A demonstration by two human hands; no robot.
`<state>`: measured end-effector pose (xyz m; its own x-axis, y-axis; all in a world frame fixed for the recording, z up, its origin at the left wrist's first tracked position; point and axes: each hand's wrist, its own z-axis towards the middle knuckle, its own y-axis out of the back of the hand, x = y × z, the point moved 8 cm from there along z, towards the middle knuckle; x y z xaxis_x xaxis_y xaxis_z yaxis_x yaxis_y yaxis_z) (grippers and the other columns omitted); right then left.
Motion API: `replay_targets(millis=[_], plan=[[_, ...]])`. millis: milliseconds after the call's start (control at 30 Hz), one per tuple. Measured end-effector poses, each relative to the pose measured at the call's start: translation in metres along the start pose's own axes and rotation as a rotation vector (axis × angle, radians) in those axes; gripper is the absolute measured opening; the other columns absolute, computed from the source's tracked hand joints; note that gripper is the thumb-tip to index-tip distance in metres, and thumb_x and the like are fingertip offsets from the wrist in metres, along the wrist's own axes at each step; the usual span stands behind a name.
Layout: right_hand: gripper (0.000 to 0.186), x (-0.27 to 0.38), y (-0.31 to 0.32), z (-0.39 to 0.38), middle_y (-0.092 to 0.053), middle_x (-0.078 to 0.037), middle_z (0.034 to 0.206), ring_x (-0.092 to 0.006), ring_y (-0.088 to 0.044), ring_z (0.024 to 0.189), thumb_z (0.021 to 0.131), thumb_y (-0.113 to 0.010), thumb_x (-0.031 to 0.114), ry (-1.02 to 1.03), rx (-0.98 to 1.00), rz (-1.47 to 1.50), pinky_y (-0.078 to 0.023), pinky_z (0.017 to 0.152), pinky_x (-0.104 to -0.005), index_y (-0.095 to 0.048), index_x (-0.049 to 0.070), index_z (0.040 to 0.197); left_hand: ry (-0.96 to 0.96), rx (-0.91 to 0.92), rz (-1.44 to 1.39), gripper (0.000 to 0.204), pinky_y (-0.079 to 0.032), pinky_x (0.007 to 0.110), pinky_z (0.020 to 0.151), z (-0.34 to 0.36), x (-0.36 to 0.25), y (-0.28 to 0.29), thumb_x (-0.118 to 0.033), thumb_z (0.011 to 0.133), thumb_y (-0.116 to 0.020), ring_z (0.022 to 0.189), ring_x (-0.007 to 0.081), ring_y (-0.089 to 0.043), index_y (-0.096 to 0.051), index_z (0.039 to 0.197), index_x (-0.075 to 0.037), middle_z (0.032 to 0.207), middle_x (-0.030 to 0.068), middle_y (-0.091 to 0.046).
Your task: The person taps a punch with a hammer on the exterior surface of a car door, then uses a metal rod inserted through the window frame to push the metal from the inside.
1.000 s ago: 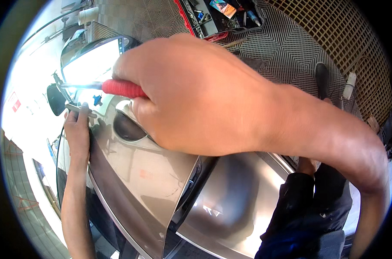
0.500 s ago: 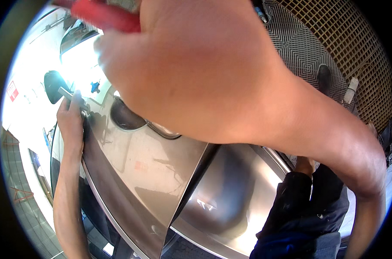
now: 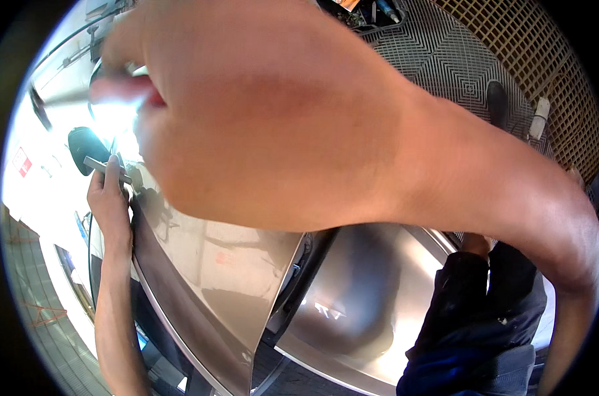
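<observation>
My right hand (image 3: 266,125) looms large above the car, fingers closed round a red-handled tool (image 3: 126,89) whose far part is blurred and lost in glare. Below and left of it, my left hand (image 3: 109,204) pinches a short grey metal bar (image 3: 91,164) at the upper end of a champagne car door (image 3: 230,277), just beside a dark side mirror (image 3: 81,146). My right hand hides much of the door's upper part and whatever lies beneath it.
A shiny neighbouring body panel (image 3: 352,297) lies right of the door. At the top, a dark toolbox (image 3: 378,20) with tools sits on a ridged grey mat (image 3: 438,56), beside a tan grate floor (image 3: 543,46) and a white object (image 3: 538,117). My dark-clad legs show lower right.
My right hand and the red-handled tool swung up and left, then came slightly back down while staying raised. My left hand rose a little, then dropped back with the bar still held.
</observation>
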<state>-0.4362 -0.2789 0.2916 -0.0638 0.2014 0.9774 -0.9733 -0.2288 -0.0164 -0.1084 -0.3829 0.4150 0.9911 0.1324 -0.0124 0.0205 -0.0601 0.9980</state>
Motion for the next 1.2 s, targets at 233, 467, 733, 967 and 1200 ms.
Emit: replay_targets(millis=[233, 467, 733, 967, 1200], plan=[[0.02, -0.013, -0.013, -0.004, -0.079, -0.018, 0.099, -0.0355, -0.078, 0.09, 0.086, -0.075, 0.021, -0.103, 0.128, -0.096, -0.063, 0.078, -0.0438, -0.084, 0.003, 0.09, -0.087, 0.139, 0.037, 0.041, -0.033, 0.024, 0.06, 0.003, -0.002, -0.007, -0.043, 0.108, -0.067, 0.067, 0.0041, -0.044, -0.071, 0.099, -0.004, 0.078, -0.0043, -0.058], [0.019, -0.017, 0.005, -0.006, -0.078, -0.021, 0.096, -0.0373, -0.078, 0.093, 0.085, -0.075, 0.019, -0.007, -0.118, 0.017, -0.063, 0.08, -0.0477, -0.079, 0.001, 0.086, -0.127, 0.155, 0.062, 0.042, -0.035, 0.024, 0.063, 0.006, -0.003, -0.014, -0.045, 0.109, -0.064, 0.072, 0.0045, -0.046, -0.071, 0.101, -0.004, 0.084, -0.003, -0.06], [0.024, -0.023, 0.015, -0.002, -0.079, -0.022, 0.1, -0.0362, -0.079, 0.095, 0.081, -0.077, 0.016, -0.146, -0.1, 0.219, -0.063, 0.084, -0.0457, -0.08, 0.0, 0.097, 0.051, 0.14, -0.06, 0.036, -0.032, 0.024, 0.06, 0.005, -0.002, -0.015, -0.043, 0.109, -0.065, 0.068, 0.0039, -0.042, -0.069, 0.103, -0.007, 0.078, -0.0068, -0.055], [0.029, -0.025, 0.027, 0.002, -0.078, -0.025, 0.099, -0.0357, -0.08, 0.093, 0.079, -0.078, 0.013, -0.018, -0.393, 0.16, -0.063, 0.082, -0.0461, -0.079, 0.0, 0.105, 0.044, 0.085, 0.03, 0.041, -0.036, 0.026, 0.064, 0.013, 0.004, -0.012, -0.045, 0.11, -0.062, 0.072, 0.0064, -0.045, -0.07, 0.104, -0.005, 0.081, -0.0044, -0.057], [0.034, -0.029, 0.005, 0.006, -0.079, -0.023, 0.102, -0.0332, -0.08, 0.093, 0.081, -0.081, 0.02, -0.097, -0.03, 0.076, -0.063, 0.083, -0.043, -0.074, 0.0, 0.107, -0.052, 0.092, 0.122, 0.04, -0.031, 0.025, 0.057, 0.019, 0.005, -0.013, -0.044, 0.11, -0.064, 0.064, 0.0039, -0.041, -0.072, 0.103, -0.005, 0.075, -0.0063, -0.054]])
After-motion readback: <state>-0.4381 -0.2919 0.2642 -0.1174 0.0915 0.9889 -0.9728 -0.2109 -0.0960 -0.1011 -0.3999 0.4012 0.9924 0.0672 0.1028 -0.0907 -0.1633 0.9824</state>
